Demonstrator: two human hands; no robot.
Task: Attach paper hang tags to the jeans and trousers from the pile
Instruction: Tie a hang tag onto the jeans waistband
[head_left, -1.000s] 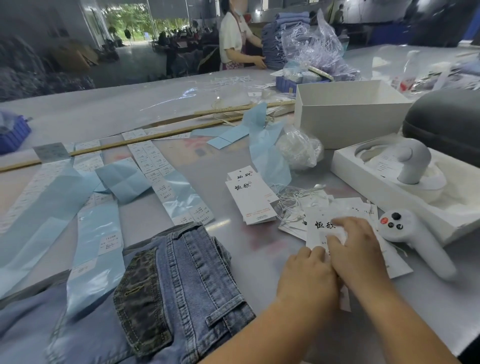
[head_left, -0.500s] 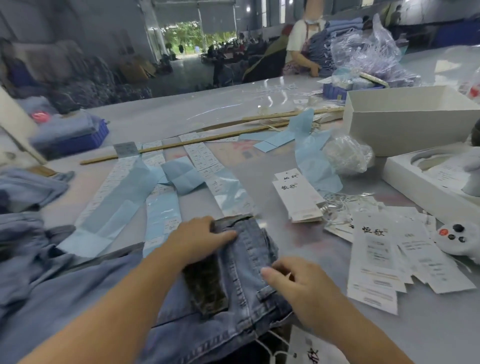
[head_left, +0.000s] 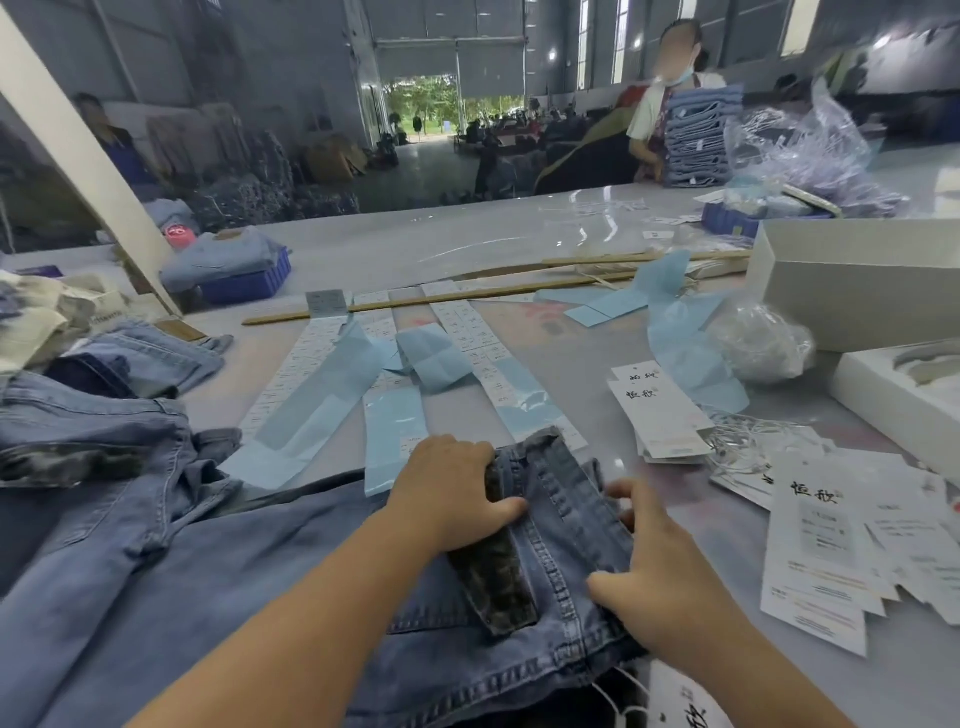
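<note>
Your left hand (head_left: 457, 493) lies on the jeans (head_left: 524, 582) at the worktop's (head_left: 519, 228) near edge, fingers slightly bent, pressing the waistband flat. Your right hand (head_left: 660, 577) curls its fingers round the waistband's right edge. A strung tag (head_left: 675, 701) peeks out below them; whether it is fastened you cannot tell. Loose tags (head_left: 821, 551) lie to your right, and the pile (head_left: 104, 415) at left looks untagged, so most work remains.
</note>
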